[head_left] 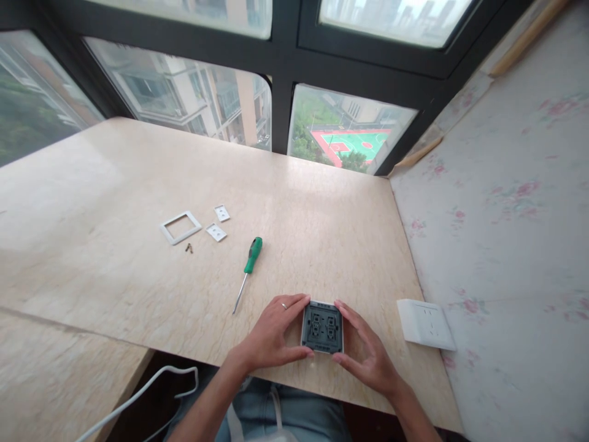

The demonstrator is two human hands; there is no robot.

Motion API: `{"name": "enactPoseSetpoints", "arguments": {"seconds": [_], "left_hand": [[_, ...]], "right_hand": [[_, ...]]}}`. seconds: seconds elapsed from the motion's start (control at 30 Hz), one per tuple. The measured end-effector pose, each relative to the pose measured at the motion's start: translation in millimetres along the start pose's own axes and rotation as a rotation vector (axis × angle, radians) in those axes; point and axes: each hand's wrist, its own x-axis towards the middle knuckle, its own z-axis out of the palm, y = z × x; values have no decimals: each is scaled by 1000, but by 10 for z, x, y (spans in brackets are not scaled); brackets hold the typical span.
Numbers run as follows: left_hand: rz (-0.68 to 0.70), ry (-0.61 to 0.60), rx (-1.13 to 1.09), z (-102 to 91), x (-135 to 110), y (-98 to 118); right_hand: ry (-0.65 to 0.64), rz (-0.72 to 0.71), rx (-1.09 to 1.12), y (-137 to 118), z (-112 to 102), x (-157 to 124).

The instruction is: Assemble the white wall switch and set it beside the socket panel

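Observation:
Near the front edge of the counter, a square wall switch body with a dark grey inner face and a pale rim faces up. My left hand grips its left side, thumb at the lower corner and fingers at the upper one. On the opposite side my right hand holds it the same way. Left of the hands lies a screwdriver with a green handle, its tip pointing toward me. Farther left are a white square frame, two small white switch rockers and a few small screws.
A white socket box is fixed to the flowered wall on the right. Windows with dark frames border the counter's far side. A white cable hangs at the lower left, by the counter's corner.

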Motion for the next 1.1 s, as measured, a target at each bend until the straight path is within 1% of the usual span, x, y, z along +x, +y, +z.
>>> {"name": "enactPoseSetpoints", "arguments": {"seconds": [0.13,0.23,0.4,0.5,0.57,0.67,0.73,0.83,0.9,0.97,1.03,1.1], "left_hand": [[-17,-4,-26,-10,11,28],[-22,4,-41,-13,19,39],[-11,10,-51,-11,25,42],[-12,17,-71,0,26,37],[-8,25,-87,14,28,27],[7,39,-100,42,30,5],[16,52,-105,61,32,-10],[20,58,-110,81,39,-26],[31,60,-117,87,46,-32],[49,66,-124,89,56,-34],[63,72,-125,87,68,-35],[75,67,-126,83,82,-33]], "right_hand": [[-1,20,12,35,10,-21],[16,53,106,87,20,-45],[138,121,366,132,17,-27],[211,193,375,61,-12,96],[255,214,356,-38,-40,248],[269,171,346,-250,-71,562],[244,117,330,-413,-66,806],[167,2,283,-663,8,1188],[92,-72,245,-822,109,1443],[-2,-141,222,-971,257,1695],[-99,-187,208,-1103,451,1938],[-165,-216,208,-1218,684,2167]]}}
